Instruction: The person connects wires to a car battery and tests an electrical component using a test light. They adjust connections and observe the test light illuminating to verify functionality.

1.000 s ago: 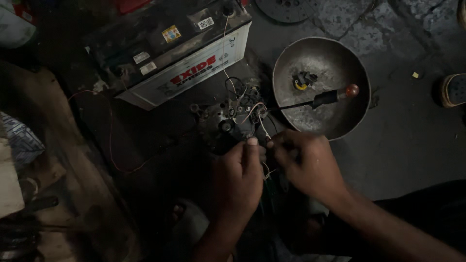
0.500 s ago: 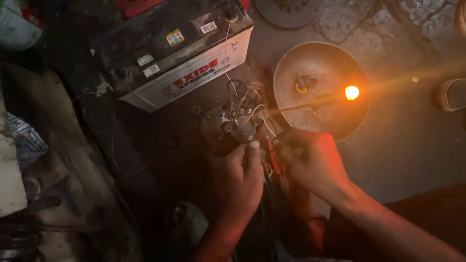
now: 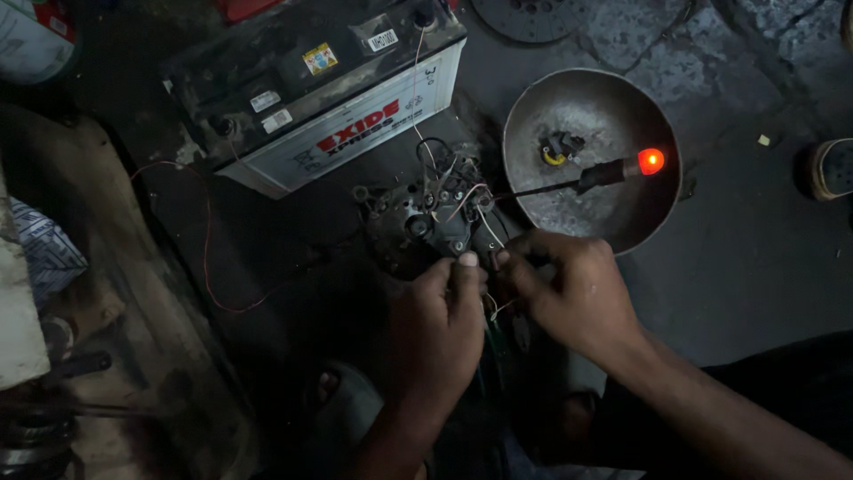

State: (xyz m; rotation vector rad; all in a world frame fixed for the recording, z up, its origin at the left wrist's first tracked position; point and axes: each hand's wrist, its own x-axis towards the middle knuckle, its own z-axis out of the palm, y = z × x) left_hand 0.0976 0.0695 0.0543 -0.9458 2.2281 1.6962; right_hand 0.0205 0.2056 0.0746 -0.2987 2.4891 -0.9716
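A dark, greasy electrical part (image 3: pixel 426 212) with several thin wires sprouting from it lies on the floor in front of a car battery (image 3: pixel 320 89). My left hand (image 3: pixel 440 324) is closed at the part's near edge, thumb pressed down on a thin wire. My right hand (image 3: pixel 573 293) sits right beside it, thumb and fingers pinching thin white wires (image 3: pixel 498 308) between the two hands. A test lamp (image 3: pixel 650 161) on a dark probe glows dim red over a round metal bowl (image 3: pixel 533 116).
A thin red wire (image 3: pixel 209 267) loops from the battery across the dark floor. A small yellow-and-black piece (image 3: pixel 558 149) lies in the bowl. A round metal disc (image 3: pixel 533 16) lies at the top, a sandal (image 3: pixel 831 169) at the right edge, and clutter along the left.
The test lamp was dark a second ago, flared bright orange half a second ago, and now glows faint red. Both hands stayed at the part's near edge.
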